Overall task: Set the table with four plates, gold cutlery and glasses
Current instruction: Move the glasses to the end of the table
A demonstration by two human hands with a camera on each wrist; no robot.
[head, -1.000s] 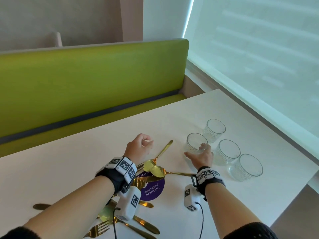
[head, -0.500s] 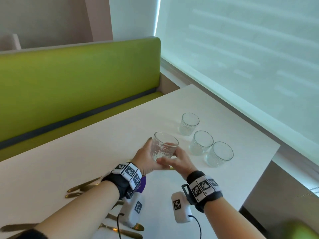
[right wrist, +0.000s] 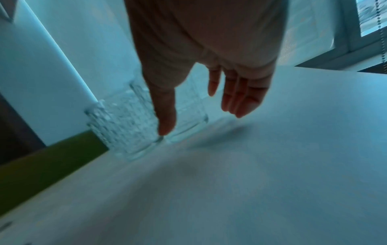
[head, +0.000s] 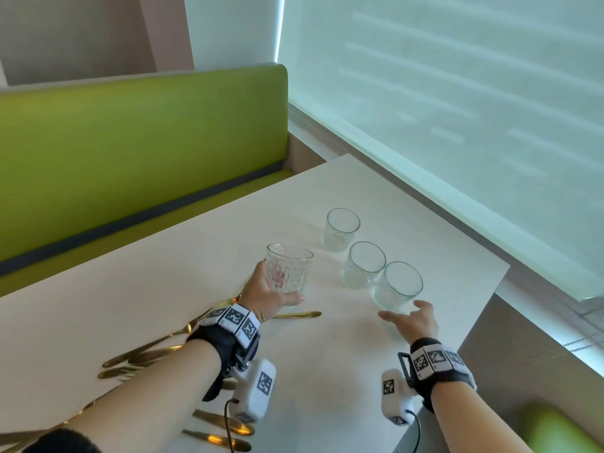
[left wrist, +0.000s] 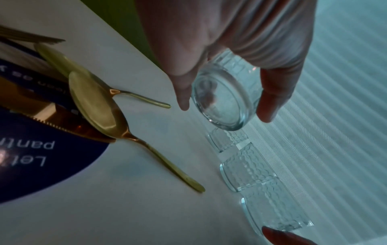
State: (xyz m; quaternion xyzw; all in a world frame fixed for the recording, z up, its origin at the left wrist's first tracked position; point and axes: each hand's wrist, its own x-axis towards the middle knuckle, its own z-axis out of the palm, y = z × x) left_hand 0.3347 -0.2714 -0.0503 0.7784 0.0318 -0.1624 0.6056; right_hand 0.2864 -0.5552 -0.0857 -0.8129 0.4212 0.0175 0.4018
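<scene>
My left hand (head: 273, 297) grips a clear textured glass (head: 289, 268) lifted above the white table (head: 163, 289); the left wrist view shows its round base (left wrist: 222, 104) between thumb and fingers. Three more glasses stand in a row toward the window: far (head: 341, 228), middle (head: 364, 264), near (head: 397, 286). My right hand (head: 408, 317) is open, fingers straight, just in front of the near glass (right wrist: 125, 126). Gold spoons (left wrist: 98, 106), a knife (left wrist: 58, 126) and forks (head: 140, 354) lie in a loose heap under my left forearm. No plates are visible.
A green bench (head: 130, 152) runs along the table's far side. A blinded window (head: 457, 93) and its sill border the right edge. A purple round sticker (left wrist: 31, 157) lies under the cutlery. The table's right corner (head: 503, 266) is close to the glasses.
The right hand passed the lifted glass to the left hand, let go, and moved right to the nearest standing glass. The head view has swung to the right.
</scene>
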